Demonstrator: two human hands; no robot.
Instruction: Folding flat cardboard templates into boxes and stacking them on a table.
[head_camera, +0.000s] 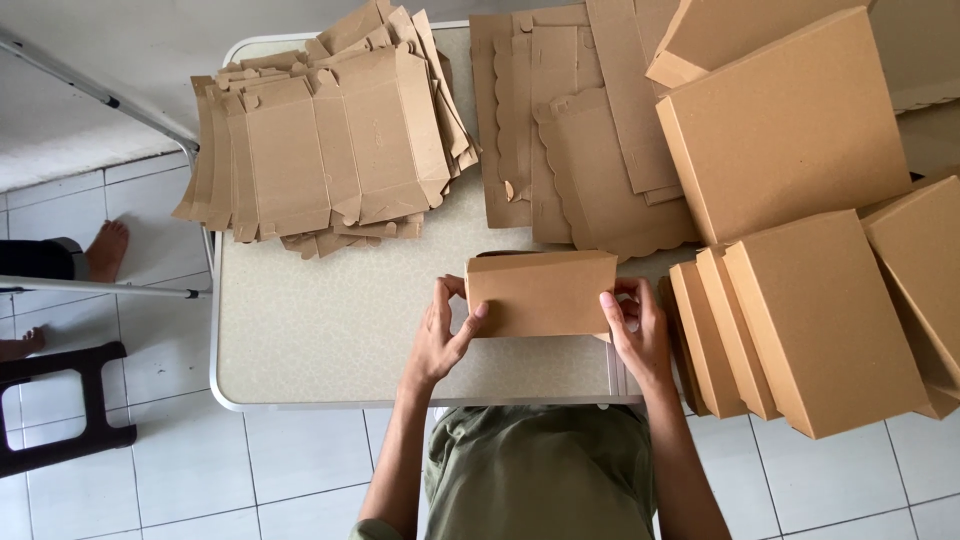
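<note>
- My left hand (440, 335) and right hand (636, 330) pinch the ends of a half-folded brown cardboard box (541, 293).
- It sits just above the beige counter (330, 330), between flat cardboard blanks (320, 150) and finished brown boxes (820, 320).

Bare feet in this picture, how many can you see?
2, both on the tiled floor at the left: one foot beside the table leg, another foot at the frame's edge above the black stool. Others may be hidden.
</note>
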